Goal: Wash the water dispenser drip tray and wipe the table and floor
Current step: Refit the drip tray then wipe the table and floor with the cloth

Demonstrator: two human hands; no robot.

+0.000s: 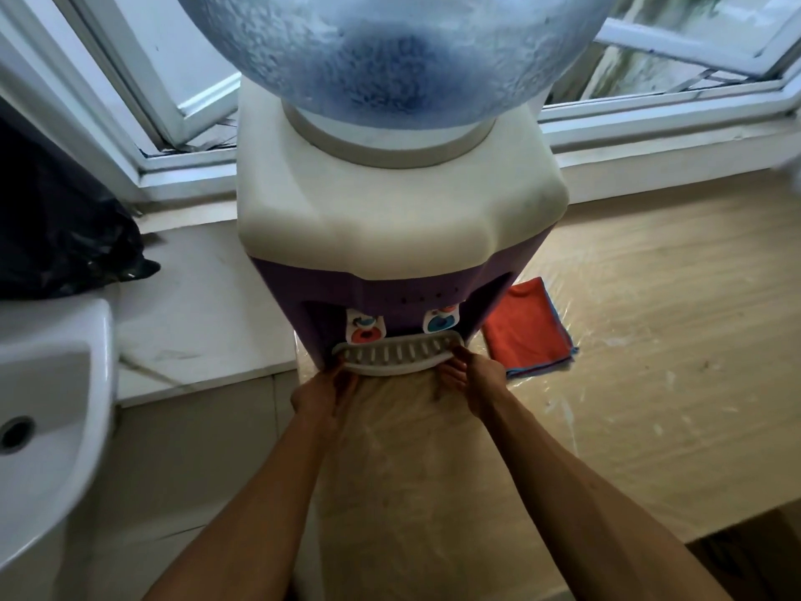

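Grey drip tray (396, 355) at dispenser (390, 210) base

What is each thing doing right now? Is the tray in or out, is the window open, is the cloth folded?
Drip tray: at the front of the dispenser, held at both ends.
Left hand: grips the tray's left end.
Right hand: grips the tray's right end.
Water bottle: upside down on top of the dispenser.
Cloth: folded, flat on the table.
Window: open.

Dim daylight from the window (199, 67) behind; soft blur throughout, wide-angle bending at edges.
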